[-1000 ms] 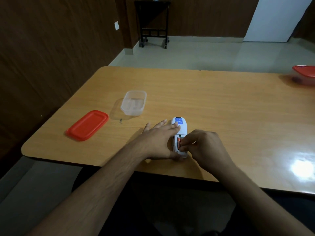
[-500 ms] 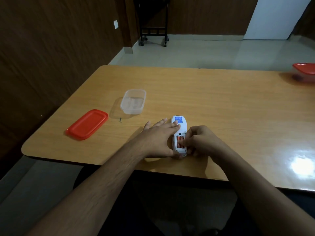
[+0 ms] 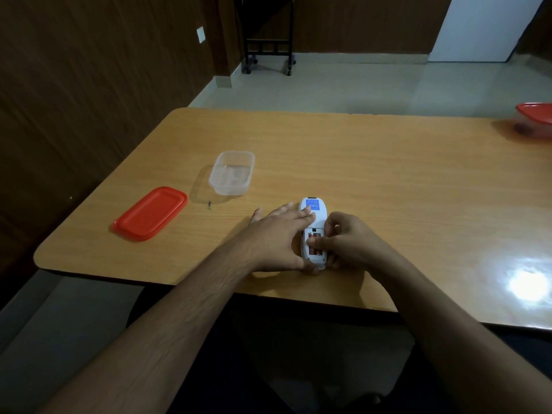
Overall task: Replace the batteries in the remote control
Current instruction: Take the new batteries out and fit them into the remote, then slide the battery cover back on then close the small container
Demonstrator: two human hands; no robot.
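The left hand [image 3: 277, 237] lay flat with straight fingers, its fingertips pressing on the back of the remote control [image 3: 312, 231] and its thumb against the remote's near left edge. The right hand [image 3: 346, 242] was curled at the remote's right side, its thumb reaching across the open battery compartment and resting on the batteries [image 3: 315, 243]; whether the fingers pinched a battery or only pressed on it could not be told. The remote control, white, lay face down on the tabletop [image 3: 373, 180] close to the near edge, its length pointing away from the person. A blue label [image 3: 313, 207] sat on the far end of the remote's back. The reddish batteries lay side by side in the uncovered compartment at the near end of the remote.

Left of the remote and somewhat farther away stood a clear plastic container [image 3: 231, 172], open at the top. A red lid [image 3: 150, 213] lay flat farther left of the remote, beside the container and apart from it. A small dark object [image 3: 209, 204], too small to identify, lay between the lid and the remote. Far right of the remote, at the frame's edge, stood a second container with a red lid [image 3: 536, 113].
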